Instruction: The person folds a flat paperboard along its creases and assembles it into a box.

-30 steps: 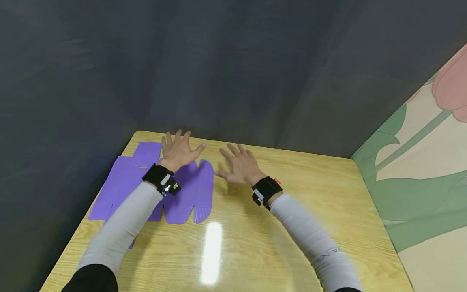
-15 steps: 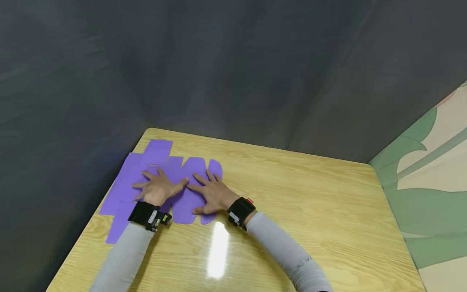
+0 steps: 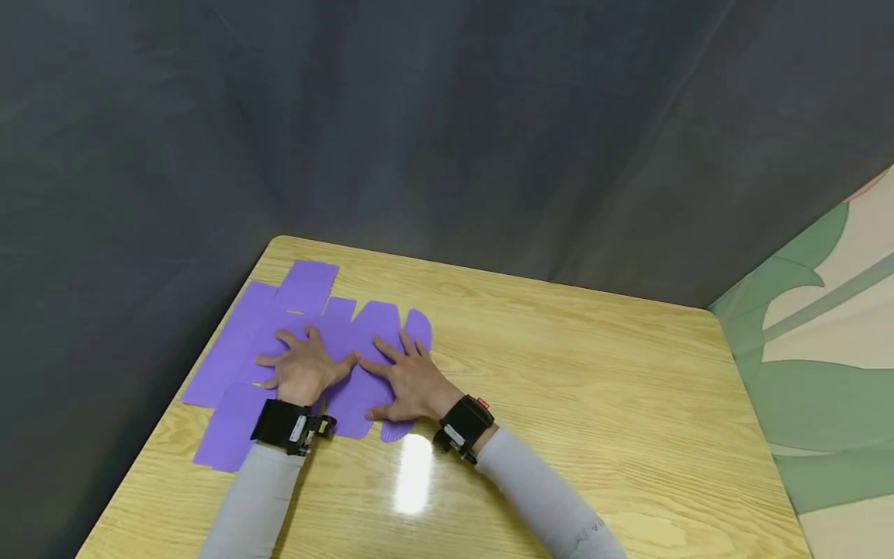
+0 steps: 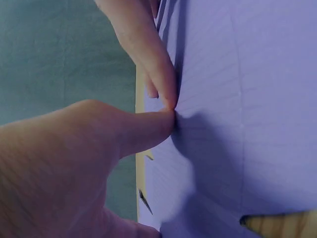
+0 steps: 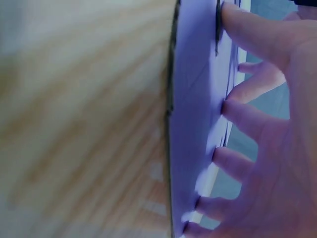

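Observation:
A flat purple sheet with cut flaps and slots [image 3: 233, 341], like an unfolded box blank, lies on the wooden table at its left end. My left hand [image 3: 302, 371] presses on its middle with the fingers spread. On the flaps at its right side rests my right hand [image 3: 412, 384], fingers also spread wide. In the head view the left thumb and right index finger meet near the sheet's centre. The left wrist view shows the thumb [image 4: 143, 130] on the purple surface. Fingertips [image 5: 230, 161] touch the sheet in the right wrist view.
The wooden table [image 3: 594, 388] extends to the right of the sheet, with a bright light reflection near its front. A dark curtain [image 3: 454, 140] hangs behind and to the left. Fabric with a floral pattern [image 3: 824, 388] is at the right.
Both hands, raised and apart a second ago, have come down onto the purple sheet. The right hand has moved left onto the flaps. Over the last half second the hands barely shift.

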Demonstrator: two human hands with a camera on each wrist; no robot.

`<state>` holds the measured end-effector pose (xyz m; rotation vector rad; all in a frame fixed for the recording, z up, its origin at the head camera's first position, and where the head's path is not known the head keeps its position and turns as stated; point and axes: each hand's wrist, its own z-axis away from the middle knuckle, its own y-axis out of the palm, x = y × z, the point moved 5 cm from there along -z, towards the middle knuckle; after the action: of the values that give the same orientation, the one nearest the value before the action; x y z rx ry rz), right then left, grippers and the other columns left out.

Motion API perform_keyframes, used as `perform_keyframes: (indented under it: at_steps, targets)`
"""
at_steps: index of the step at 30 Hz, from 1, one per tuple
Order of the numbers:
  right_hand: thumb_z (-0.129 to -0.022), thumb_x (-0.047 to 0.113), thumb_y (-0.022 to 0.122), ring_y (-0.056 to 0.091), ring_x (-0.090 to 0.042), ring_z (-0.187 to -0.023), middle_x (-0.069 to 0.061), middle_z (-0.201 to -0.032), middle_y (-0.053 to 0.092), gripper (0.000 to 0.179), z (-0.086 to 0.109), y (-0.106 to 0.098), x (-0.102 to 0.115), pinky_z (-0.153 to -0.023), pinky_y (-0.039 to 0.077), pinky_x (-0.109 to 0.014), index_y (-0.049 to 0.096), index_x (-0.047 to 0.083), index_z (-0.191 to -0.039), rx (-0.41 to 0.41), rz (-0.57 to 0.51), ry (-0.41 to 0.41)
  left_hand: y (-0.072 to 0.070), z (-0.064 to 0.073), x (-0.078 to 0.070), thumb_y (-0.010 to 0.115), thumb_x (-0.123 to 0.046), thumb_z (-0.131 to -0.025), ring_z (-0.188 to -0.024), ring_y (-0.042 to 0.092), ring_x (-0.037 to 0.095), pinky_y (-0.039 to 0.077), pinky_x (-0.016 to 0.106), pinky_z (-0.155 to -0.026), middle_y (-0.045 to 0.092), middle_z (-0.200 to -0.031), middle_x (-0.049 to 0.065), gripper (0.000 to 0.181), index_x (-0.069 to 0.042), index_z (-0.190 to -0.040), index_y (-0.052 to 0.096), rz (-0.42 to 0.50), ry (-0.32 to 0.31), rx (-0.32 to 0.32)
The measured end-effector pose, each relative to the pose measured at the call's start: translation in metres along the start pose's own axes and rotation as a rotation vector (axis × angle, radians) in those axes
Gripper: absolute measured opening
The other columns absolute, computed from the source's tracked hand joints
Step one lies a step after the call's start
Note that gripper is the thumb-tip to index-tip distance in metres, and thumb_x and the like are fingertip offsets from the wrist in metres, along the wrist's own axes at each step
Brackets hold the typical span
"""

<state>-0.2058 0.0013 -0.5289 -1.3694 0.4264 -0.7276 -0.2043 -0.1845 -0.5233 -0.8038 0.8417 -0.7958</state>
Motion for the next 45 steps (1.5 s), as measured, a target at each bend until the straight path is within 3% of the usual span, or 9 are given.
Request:
perform_keyframes:
  at_steps: [7, 11, 17, 25, 34, 45]
  targets:
    - [-0.091, 0.083, 0.058, 0.026, -0.054, -0.158, -0.007, -0.177, 0.028, 0.09, 0.02, 0.002, 0.006, -0.127, 0.032, -0.062, 0.039, 0.036, -0.166, -0.073, 0.098, 0.006, 0.005, 0.006, -0.003, 0.06, -0.076, -0.093, -0.134, -0.003, 0.09, 0.026, 0.097, -0.094, -0.009, -0.166, 0.045, 0.117, -0.006, -0.171, 0.008, -0.041, 0.023, 0.01]
    - [-0.09, 0.085, 0.057, 0.03, -0.052, -0.157, -0.009, -0.174, 0.033, 0.091, 0.028, 0.003, 0.009, -0.129, 0.031, -0.057, 0.043, 0.034, -0.164, -0.095, 0.141, 0.012, 0.007, 0.009, -0.005, 0.063, -0.076, -0.092, -0.136, -0.002, 0.089, 0.025, 0.097, -0.096, -0.008, -0.168, 0.043, 0.115, -0.009, -0.171, 0.012, -0.04, 0.029, 0.003]
    - [-0.088, 0.087, 0.058, 0.036, -0.052, -0.154, -0.011, -0.172, 0.038, 0.094, 0.038, 0.001, 0.016, -0.13, 0.029, -0.054, 0.045, 0.033, -0.163, -0.084, 0.192, 0.045, 0.008, 0.013, -0.008, 0.067, -0.074, -0.09, -0.137, -0.002, 0.088, 0.022, 0.098, -0.096, -0.007, -0.169, 0.041, 0.114, -0.011, -0.171, 0.016, -0.04, 0.071, 0.0]
    - [-0.09, 0.087, 0.056, 0.045, -0.056, -0.146, -0.013, -0.171, 0.039, 0.093, 0.054, 0.004, 0.027, -0.122, 0.042, -0.056, 0.044, 0.032, -0.164, -0.046, 0.207, 0.115, 0.014, 0.022, -0.015, 0.068, -0.075, -0.09, -0.137, 0.001, 0.088, 0.022, 0.099, -0.094, -0.002, -0.169, 0.043, 0.115, -0.011, -0.171, 0.018, -0.107, 0.164, -0.009]
    - [-0.091, 0.082, 0.06, 0.05, -0.06, -0.139, -0.017, -0.168, 0.042, 0.091, 0.074, 0.005, 0.039, -0.104, 0.057, -0.058, 0.045, 0.03, -0.164, -0.009, 0.191, 0.216, 0.026, 0.03, -0.027, 0.071, -0.069, -0.091, -0.143, -0.003, 0.082, 0.019, 0.098, -0.1, -0.004, -0.174, 0.036, 0.113, -0.011, -0.172, 0.018, -0.11, 0.244, 0.015]
    - [-0.091, 0.081, 0.059, 0.054, -0.06, -0.135, -0.019, -0.163, 0.048, 0.089, 0.087, 0.003, 0.049, -0.097, 0.061, -0.059, 0.05, 0.027, -0.161, -0.029, 0.21, 0.286, 0.028, 0.033, -0.038, 0.073, -0.07, -0.09, -0.148, -0.001, 0.076, 0.014, 0.095, -0.107, 0.001, -0.176, 0.032, 0.111, -0.014, -0.171, 0.022, -0.143, 0.307, 0.02]
